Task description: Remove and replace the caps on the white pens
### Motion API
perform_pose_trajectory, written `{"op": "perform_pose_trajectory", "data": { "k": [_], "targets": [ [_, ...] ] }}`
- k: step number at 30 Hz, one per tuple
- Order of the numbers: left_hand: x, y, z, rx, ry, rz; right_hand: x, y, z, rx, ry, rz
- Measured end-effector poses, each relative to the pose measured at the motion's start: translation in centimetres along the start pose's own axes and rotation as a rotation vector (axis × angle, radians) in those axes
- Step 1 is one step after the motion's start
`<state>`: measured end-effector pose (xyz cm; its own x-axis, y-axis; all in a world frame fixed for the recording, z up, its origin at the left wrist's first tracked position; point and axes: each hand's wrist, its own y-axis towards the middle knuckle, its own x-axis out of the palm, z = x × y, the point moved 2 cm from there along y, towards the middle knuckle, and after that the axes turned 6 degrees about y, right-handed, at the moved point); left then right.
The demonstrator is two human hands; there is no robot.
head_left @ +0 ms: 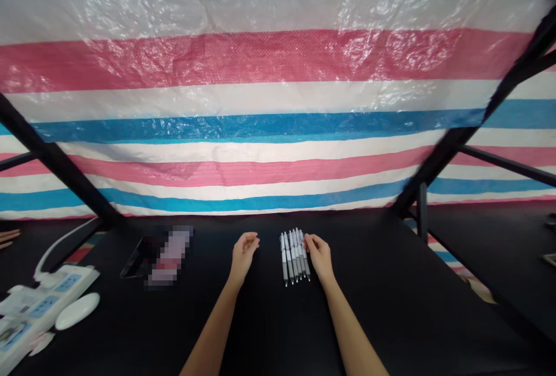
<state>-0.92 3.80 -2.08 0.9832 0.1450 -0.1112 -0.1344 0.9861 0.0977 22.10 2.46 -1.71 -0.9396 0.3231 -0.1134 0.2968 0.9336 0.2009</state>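
Note:
Several white and grey click pens (294, 257) lie side by side in a row on the black table, their pointed tips towards me. My right hand (319, 253) is at the upper right edge of the row, its fingers curled and pinching at the outermost pen. Part of that pen is hidden behind the fingertips. To the left of the row, apart from it, my left hand (244, 253) hovers over the table. Its fingers are loosely bent with a gap to the thumb, and nothing shows between them.
A white power strip (46, 306) with a plugged cable and a white mouse-like oval object (78, 311) are at left. Nearby lie a dark phone (138, 257) and a blurred-out item (171, 260). Black frame bars and a striped sheet (260, 132) stand behind. Another person's fingers (8, 237) show far left.

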Motion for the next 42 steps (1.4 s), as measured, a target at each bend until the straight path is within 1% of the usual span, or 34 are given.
{"op": "perform_pose_trajectory", "data": {
  "k": [10,12,14,15,17,19,21,23,28,35,38,42],
  "targets": [
    [0.0,0.1,0.0,0.002,-0.003,0.005,0.0,0.1,0.6,0.011,-0.023,-0.017],
    [0.0,0.0,0.0,-0.001,-0.001,0.004,0.0,0.0,0.5,0.019,-0.047,-0.015],
    [0.0,0.0,0.1,-0.001,-0.002,0.004,-0.1,-0.2,-0.1,-0.007,-0.114,-0.003],
    [0.0,0.0,0.1,-0.002,-0.005,0.004,-0.1,-0.4,-0.6,-0.055,-0.179,0.0],
    [0.1,0.0,0.1,-0.005,-0.018,0.005,0.1,-1.0,-1.9,-0.213,-0.328,-0.033],
    [0.1,0.0,0.1,-0.012,-0.031,0.007,0.5,-1.6,-3.1,-0.331,-0.407,-0.073],
    [0.1,0.0,0.1,-0.014,-0.035,0.009,1.0,-2.1,-3.9,-0.41,-0.458,-0.126],
    [0.2,0.0,0.1,-0.01,-0.035,0.01,1.5,-2.5,-4.4,-0.452,-0.5,-0.181],
    [0.2,0.1,0.3,-0.011,-0.032,0.012,2.7,-3.1,-4.1,-0.459,-0.58,-0.313],
    [0.2,-0.1,0.7,-0.001,-0.017,0.013,3.4,-3.4,-3.6,-0.442,-0.622,-0.411],
    [0.2,-0.1,0.7,-0.001,-0.021,0.012,3.5,-3.3,-3.4,-0.448,-0.638,-0.418],
    [0.2,-0.2,0.7,-0.016,-0.022,0.01,3.3,-3.1,-3.1,-0.432,-0.658,-0.386]
  ]
}}
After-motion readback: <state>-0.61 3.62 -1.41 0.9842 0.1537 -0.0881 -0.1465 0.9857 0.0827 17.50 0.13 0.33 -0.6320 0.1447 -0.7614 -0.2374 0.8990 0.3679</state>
